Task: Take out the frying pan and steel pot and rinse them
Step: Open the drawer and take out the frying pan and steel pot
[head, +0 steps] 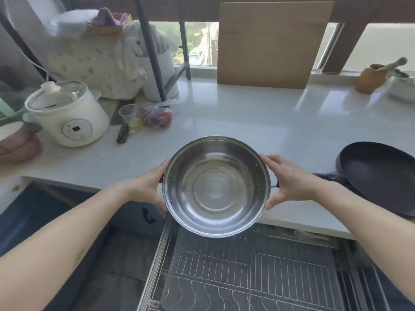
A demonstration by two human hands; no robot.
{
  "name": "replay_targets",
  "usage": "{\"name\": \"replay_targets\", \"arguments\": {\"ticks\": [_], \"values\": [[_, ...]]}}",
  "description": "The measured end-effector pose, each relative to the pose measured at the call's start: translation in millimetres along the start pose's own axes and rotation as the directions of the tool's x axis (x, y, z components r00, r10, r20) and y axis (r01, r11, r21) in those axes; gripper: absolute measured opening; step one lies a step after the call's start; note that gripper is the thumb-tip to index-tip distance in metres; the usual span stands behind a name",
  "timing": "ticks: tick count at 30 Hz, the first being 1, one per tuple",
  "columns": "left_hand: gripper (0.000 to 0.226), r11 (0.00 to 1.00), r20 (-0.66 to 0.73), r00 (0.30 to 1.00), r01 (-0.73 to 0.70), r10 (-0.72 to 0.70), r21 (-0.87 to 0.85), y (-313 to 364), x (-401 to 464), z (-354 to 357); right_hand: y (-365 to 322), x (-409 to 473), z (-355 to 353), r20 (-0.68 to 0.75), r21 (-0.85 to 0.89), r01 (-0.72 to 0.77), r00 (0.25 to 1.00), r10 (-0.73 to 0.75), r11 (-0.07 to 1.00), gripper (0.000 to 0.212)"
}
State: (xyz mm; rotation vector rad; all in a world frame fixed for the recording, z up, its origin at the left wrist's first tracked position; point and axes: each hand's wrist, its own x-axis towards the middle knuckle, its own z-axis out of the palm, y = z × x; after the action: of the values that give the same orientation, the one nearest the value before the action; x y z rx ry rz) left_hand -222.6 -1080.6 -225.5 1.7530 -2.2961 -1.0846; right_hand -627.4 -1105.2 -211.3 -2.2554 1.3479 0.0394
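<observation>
I hold an empty steel pot point(216, 187) in the air over the front edge of the white counter point(247, 122), above an open pull-out wire rack drawer point(247, 272). My left hand point(148, 187) grips its left side handle and my right hand point(289, 180) grips its right side handle. A dark frying pan point(379, 176) lies on the counter to the right, its handle pointing left towards my right wrist.
A white rice cooker point(67, 113), a small plastic cup point(129, 113), a bag of red fruit point(157, 116) and a dark remote-like object point(122, 133) stand at the left. A cardboard sheet point(269, 43) leans on the window. A wooden mortar point(370, 79) sits far right.
</observation>
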Motion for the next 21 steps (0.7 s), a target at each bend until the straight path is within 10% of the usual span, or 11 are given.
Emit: {"name": "replay_targets", "arguments": {"ticks": [11,21], "values": [[0.130,0.994,-0.033,0.995,0.093,-0.091,0.065,-20,81,-32,44,58,-24,0.015,-0.014,-0.060,0.998,0.060,0.998,0.135],[0.101,0.997,-0.565,0.825,0.048,-0.006,0.060,2,43,21,23,-15,4,-0.372,0.014,-0.043,0.927,0.045,0.999,0.121]]}}
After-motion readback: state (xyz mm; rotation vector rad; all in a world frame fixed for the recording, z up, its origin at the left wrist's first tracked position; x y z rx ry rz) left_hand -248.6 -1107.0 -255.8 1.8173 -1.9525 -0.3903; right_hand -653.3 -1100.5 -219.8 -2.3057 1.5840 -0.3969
